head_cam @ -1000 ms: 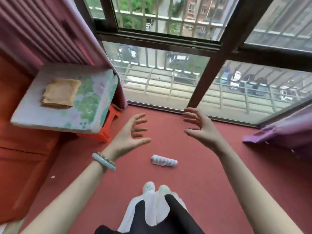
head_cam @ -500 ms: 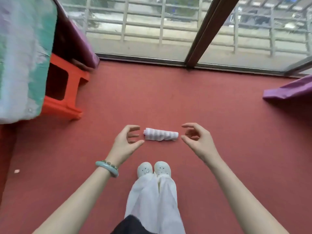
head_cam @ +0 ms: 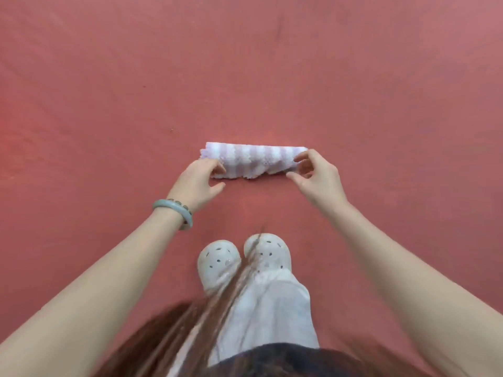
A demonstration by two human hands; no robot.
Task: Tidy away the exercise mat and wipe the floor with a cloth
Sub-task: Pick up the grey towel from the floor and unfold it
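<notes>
A rolled cloth (head_cam: 254, 160) with pale purple and white stripes lies on the red floor (head_cam: 272, 63), its length running left to right. My left hand (head_cam: 197, 182) holds its left end, with the fingers curled onto the roll and the thumb below. My right hand (head_cam: 317, 176) is at its right end, fingers bent round the tip and thumb stretched beneath it. No exercise mat is in view.
My two feet in white perforated clogs (head_cam: 243, 261) stand together just behind the cloth. Strands of my hair hang down over the lower middle of the view. The red floor stretches out on all sides.
I have bent down over the floor, so the stool and window have left the view. Both hands have dropped from the air onto the two ends of the rolled cloth.
</notes>
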